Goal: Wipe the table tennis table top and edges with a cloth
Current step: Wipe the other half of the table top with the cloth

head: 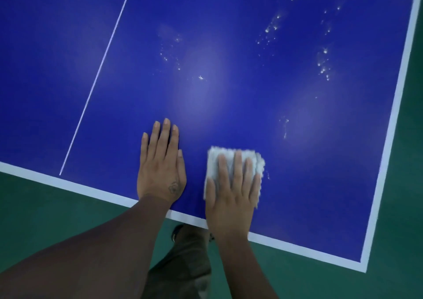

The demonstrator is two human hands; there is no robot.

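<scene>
Pressing the folded white cloth point(253, 159) flat against the blue counter point(229, 81), my right hand point(233, 188) lies palm down with fingers straight and slightly spread; nothing curls round the fabric. The cloth sits beneath those fingers and shows beyond the fingertips and at either side of them. My left hand point(160, 163) rests just beside the right hand, to its left, flat on the bare surface. Its fingers are straight and close together, holding nothing. The white border point(297, 248) of the counter passes under both wrists.

The relation that governs the coming stroke is this. Pale specks point(324, 66) lie ahead of the right hand's fingertips, the thickest clusters far ahead and to its right. A thinner scatter point(169, 53) lies far ahead of the left hand, and one short trail point(285, 127) lies near, just ahead and right of the cloth.

I judge that the right hand, the nearer one with the cloth under it, should push forward and rightward. The border behind the wrist is not yet wiped.
</scene>
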